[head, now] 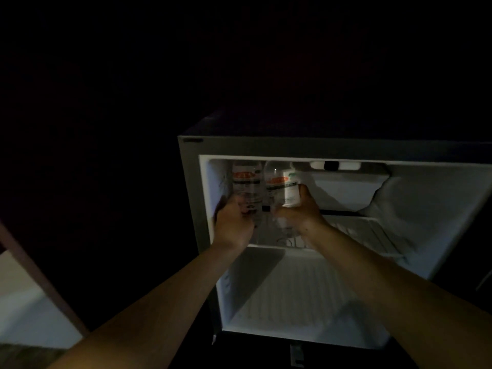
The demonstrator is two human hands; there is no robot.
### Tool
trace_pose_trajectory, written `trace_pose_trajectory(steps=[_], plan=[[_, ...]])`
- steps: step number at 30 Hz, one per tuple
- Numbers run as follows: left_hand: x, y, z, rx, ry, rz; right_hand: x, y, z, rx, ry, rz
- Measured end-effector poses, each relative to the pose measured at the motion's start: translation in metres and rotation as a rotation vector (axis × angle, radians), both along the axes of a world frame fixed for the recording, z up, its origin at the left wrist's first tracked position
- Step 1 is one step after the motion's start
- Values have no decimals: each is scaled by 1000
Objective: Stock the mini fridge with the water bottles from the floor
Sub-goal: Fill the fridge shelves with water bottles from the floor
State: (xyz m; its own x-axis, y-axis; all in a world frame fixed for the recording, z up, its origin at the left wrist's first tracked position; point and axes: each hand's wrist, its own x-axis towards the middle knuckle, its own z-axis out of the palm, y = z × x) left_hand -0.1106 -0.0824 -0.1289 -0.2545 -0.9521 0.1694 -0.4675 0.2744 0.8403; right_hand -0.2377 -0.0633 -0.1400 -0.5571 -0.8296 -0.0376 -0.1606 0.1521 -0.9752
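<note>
The mini fridge stands open in a dark room, its white inside lit dimly. On the left of its upper shelf stand two clear water bottles with red labels: one at the far left and one beside it. A third bottle with a white and green label stands just to their right. My left hand is closed around the lower part of the far-left bottle. My right hand grips the base of the white-and-green bottle, thumb up along its side.
A small freezer box fills the upper right of the fridge, with frost or crumpled film beside it. A wire shelf runs below. The lower compartment holds nothing. A pale floor strip shows at the left.
</note>
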Motion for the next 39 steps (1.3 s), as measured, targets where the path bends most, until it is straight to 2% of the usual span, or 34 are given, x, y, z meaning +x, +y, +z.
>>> trace_pose_trajectory(steps=[5, 7, 10, 16, 24, 26, 29, 34, 36, 39], plan=[[-1, -3, -6, -25, -19, -17, -4, -6, -5, -115, -120, 23], [-1, -2, -8, -42, -52, -14, -6, -8, -9, -167, -119, 16], [-1, -1, -5, 6, 0, -34, -3, -15, -15, -203, -69, 2], [0, -1, 1, 23, 77, -26, 1, -31, -23, -163, -24, 32], [4, 2, -4, 10, 1, -45, 2, -13, -28, 14, 36, 10], [6, 9, -2, -2, -57, -85, 3, 6, -29, 27, 128, -32], [10, 30, 3, 62, -76, -115, 6, 56, -18, 26, 140, -24], [-15, 94, 12, 191, 32, -161, -4, 174, -3, 52, 187, -31], [-34, 125, 14, 215, 49, -256, -11, 224, 0, 49, 150, -104], [-63, 185, 16, 289, 46, -431, -24, 304, 9, -2, 147, -380]])
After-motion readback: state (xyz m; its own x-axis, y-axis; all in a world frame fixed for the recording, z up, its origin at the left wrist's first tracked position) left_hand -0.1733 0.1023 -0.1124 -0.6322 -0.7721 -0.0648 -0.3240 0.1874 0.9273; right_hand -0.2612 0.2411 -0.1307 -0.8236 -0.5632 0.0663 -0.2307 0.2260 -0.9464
